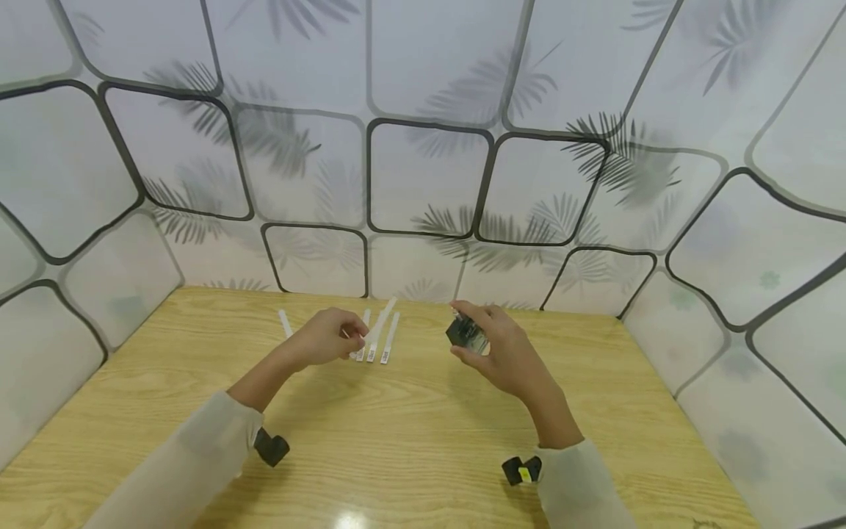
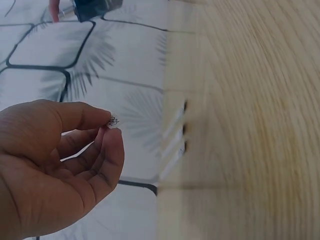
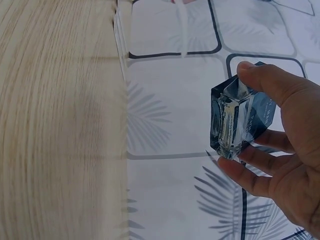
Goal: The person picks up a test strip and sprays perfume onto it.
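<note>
Between thumb and fingertips my left hand (image 1: pixel 325 339) pinches a narrow white paper test strip (image 1: pixel 383 316), raised and slanting up to the right. Its printed end (image 2: pixel 114 121) pokes out of the pinch in the left wrist view. To the right, my right hand (image 1: pixel 507 354) holds a dark, faceted glass perfume bottle (image 3: pixel 231 120) above the table, one finger at its top and others under its base. Several more white test strips (image 1: pixel 391 338) lie on the table beneath and beside the left hand, partly hidden by it.
A wood-grain table (image 1: pixel 396 441) stretches beneath both hands. Patterned white panels with leaf and grid prints (image 1: pixel 423 176) rise behind it and at both sides. A single strip (image 1: pixel 285 323) lies off to the left. Each wrist wears a small black camera (image 1: pixel 271 447).
</note>
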Demonstrator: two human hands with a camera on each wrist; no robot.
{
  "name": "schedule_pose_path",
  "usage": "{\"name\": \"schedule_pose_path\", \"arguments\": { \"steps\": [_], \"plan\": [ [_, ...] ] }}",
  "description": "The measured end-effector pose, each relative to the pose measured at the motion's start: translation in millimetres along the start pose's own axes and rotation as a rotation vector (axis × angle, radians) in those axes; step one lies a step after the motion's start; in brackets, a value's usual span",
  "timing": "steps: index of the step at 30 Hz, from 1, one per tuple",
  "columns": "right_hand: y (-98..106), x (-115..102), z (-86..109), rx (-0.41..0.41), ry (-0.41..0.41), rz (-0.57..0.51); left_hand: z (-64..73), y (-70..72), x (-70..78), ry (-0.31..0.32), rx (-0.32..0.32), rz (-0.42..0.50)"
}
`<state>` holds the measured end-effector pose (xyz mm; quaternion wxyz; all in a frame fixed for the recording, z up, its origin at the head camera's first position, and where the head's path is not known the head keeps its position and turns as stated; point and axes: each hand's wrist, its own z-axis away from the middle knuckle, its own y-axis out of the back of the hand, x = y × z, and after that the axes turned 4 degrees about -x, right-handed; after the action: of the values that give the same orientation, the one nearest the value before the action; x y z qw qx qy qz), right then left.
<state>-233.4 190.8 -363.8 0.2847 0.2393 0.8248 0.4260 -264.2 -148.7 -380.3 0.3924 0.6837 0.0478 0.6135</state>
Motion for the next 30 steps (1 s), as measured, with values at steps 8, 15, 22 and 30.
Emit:
{"name": "schedule_pose_path", "arguments": {
  "steps": [8, 15, 22, 30],
  "plan": [
    [0, 0, 0.1, 0.001, -0.009, -0.002, -6.5, 4.2, -26.9, 0.071, 0.054, 0.038],
    [0, 0, 0.6, 0.0, -0.016, -0.01, -6.5, 6.2, -36.5, 0.121, 0.078, 0.076],
    [0, 1, 0.7, -0.002, -0.017, -0.011, -6.3, 4.5, -43.8, 0.163, 0.078, 0.086],
    [0, 2, 1.4, -0.011, -0.016, -0.018, -10.3, 1.6, -50.5, 0.198, 0.09, 0.066]
  ]
}}
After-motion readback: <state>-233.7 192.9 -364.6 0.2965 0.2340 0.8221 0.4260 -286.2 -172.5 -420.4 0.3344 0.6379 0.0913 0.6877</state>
